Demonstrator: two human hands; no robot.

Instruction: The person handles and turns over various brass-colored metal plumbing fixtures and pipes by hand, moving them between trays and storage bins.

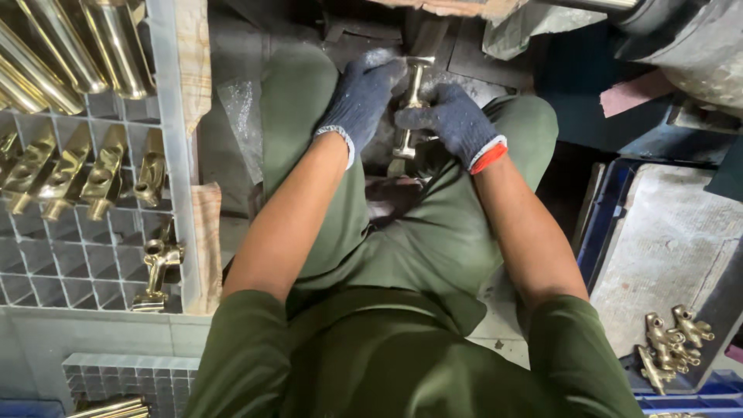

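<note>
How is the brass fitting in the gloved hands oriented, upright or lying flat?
Upright: the brass fitting stands on end between the left hand and right hand.

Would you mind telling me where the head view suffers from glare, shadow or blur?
Head view: bright glare streaks the polished brass tubes at top left; deep shadow fills the floor gap beyond the knees; the brass fitting, gripped by the left gloved hand and right gloved hand, looks slightly soft; edges bow from the wide lens.
</note>
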